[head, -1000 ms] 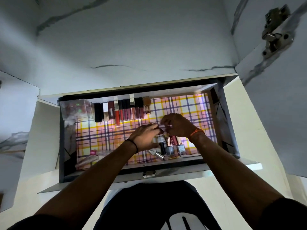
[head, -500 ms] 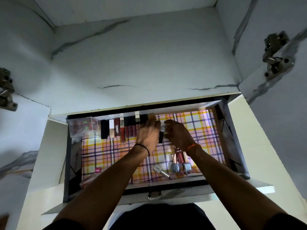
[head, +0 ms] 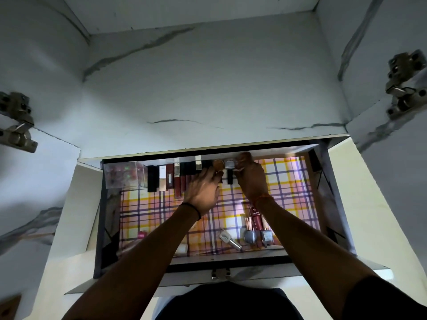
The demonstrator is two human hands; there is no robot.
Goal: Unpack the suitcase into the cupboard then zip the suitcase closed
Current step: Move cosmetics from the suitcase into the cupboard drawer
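Marble-patterned cupboard (head: 208,88) interior with an open drawer (head: 332,204) lined in plaid. Lipsticks (head: 175,176) already stand in a row along the back wall; nail-polish bottles (head: 256,229) near the front edge remain unsorted, and no suitcase is visible. Right hand (head: 250,179) pinches a small silver bottle (head: 229,163) at the row's end; left hand (head: 203,189), fingers loosely curled, touches the adjoining items.
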